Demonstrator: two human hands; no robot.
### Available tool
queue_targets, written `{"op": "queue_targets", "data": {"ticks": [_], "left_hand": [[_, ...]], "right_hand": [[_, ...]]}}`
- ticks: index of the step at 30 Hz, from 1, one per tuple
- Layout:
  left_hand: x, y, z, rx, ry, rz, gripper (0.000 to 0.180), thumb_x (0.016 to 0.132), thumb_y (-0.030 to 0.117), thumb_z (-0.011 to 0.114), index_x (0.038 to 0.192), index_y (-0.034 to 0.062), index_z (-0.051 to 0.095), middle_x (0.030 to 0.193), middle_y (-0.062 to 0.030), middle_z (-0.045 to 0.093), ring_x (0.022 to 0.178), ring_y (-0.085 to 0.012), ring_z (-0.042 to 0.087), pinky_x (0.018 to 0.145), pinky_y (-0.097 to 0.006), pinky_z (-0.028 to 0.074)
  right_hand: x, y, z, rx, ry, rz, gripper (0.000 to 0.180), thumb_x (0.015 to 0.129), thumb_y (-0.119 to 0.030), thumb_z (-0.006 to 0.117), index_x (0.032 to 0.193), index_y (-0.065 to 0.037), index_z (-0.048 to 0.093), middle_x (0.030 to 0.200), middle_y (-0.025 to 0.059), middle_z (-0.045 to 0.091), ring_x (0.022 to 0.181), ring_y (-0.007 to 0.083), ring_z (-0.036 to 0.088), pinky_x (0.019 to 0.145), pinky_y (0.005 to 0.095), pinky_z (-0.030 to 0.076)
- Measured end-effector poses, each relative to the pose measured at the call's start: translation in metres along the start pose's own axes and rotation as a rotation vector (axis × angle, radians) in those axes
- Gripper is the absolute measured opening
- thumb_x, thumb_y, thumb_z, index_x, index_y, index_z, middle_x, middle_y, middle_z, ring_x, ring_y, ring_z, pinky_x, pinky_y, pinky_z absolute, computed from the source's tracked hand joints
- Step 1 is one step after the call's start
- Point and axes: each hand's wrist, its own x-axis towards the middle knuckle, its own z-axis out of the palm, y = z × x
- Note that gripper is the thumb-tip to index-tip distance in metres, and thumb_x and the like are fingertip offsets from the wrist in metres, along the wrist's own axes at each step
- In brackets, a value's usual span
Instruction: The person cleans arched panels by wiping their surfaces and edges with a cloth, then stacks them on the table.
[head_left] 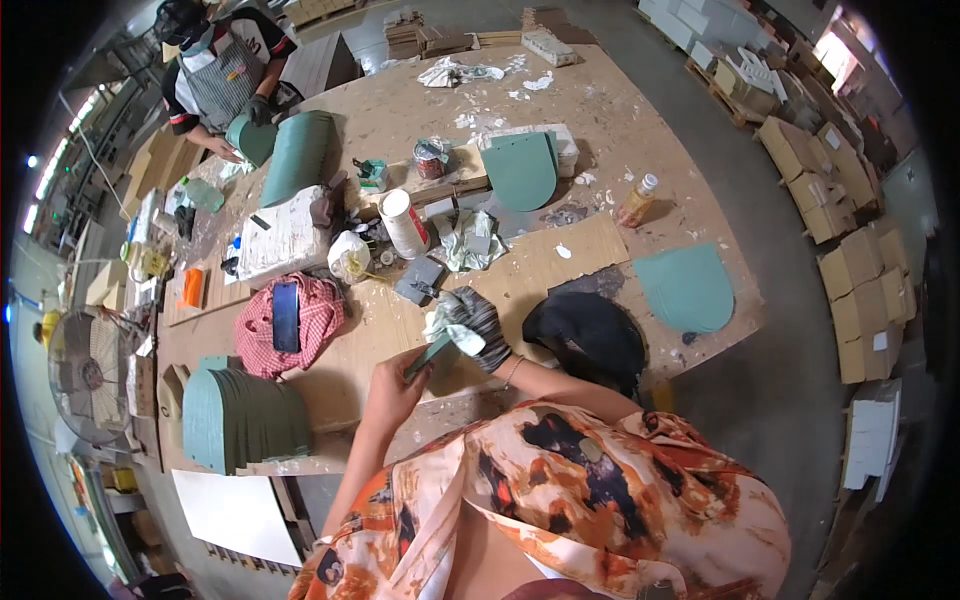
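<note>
Close in front of me, my left hand [398, 384] is closed on a green rounded panel [428, 357], seen nearly edge-on. My right hand [478, 322], in a dark striped glove, presses a white cloth [462, 340] against the panel's far end. A grey sanding block [420, 278] lies just beyond that glove, beside a crumpled pale cloth [470, 243]. Right of my hands rests a black cap-like cloth item [585, 335]. One flat green panel [686, 288] lies farther right, and a row of stacked green panels [245, 420] stands at the left edge.
Across the table a co-worker [225, 75] wipes a green panel beside another stack [298, 155]. A white can [403, 225], an open tin [432, 158], a bottle [637, 203] and a checked cloth with a phone [287, 318] occupy the table. A fan [92, 375] stands left; cartons [865, 295] line the right.
</note>
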Motion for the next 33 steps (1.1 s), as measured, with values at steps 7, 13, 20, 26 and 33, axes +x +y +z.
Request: {"op": "queue_targets", "data": {"ticks": [7,13,20,26,33], "left_hand": [[-0.002,-0.008,-0.001,0.104,-0.16,-0.137,0.019,0.074,0.004,0.062,0.092,-0.0029,0.062,0.072,-0.0171,0.063,0.065,-0.023,0.063,0.062,-0.032,0.047],[-0.004,-0.062,0.051,-0.267,0.034,-0.002,0.042,0.08,0.015,0.058,0.121,0.0054,0.054,0.124,-0.0162,0.052,0.122,-0.0322,0.042,0.105,-0.043,0.027],[-0.012,-0.079,0.05,-0.231,-0.009,-0.07,0.038,0.076,-0.002,0.061,0.113,-0.0013,0.052,0.108,-0.0146,0.059,0.099,-0.0219,0.056,0.089,-0.034,0.042],[-0.02,-0.084,0.036,-0.266,-0.119,-0.157,0.017,0.077,-0.003,0.06,0.094,-0.0049,0.061,0.078,-0.0083,0.064,0.073,-0.0099,0.054,0.07,-0.027,0.046],[-0.02,-0.079,0.04,-0.443,-0.043,-0.263,0.017,0.08,-0.005,0.059,0.096,-0.0046,0.064,0.087,-0.0059,0.068,0.081,-0.0096,0.059,0.074,-0.025,0.047]], "right_hand": [[-0.001,-0.036,0.011,-0.457,-0.223,-0.481,0.019,0.084,-0.015,0.057,0.098,-0.004,0.062,0.093,0.0136,0.063,0.082,0.03,0.06,0.074,0.0365,0.049],[-0.027,-0.036,0.033,-0.513,-0.338,-0.892,0.016,0.076,-0.014,0.059,0.088,-0.005,0.061,0.081,0.0134,0.058,0.074,0.0309,0.056,0.068,0.0416,0.046],[-0.032,-0.015,0.014,-0.615,-0.15,-0.793,0.024,0.072,-0.023,0.061,0.09,-0.008,0.061,0.085,0.0104,0.059,0.08,0.0304,0.057,0.07,0.0425,0.044],[-0.014,-0.019,-0.028,-0.649,-0.237,-0.364,0.023,0.087,-0.021,0.048,0.081,-0.003,0.062,0.075,0.0155,0.059,0.07,0.0335,0.058,0.07,0.0417,0.046],[0.004,-0.023,-0.042,-0.302,-0.141,-0.013,0.023,0.084,-0.024,0.052,0.094,-0.006,0.062,0.088,0.0134,0.062,0.082,0.0287,0.059,0.077,0.037,0.047]]}}
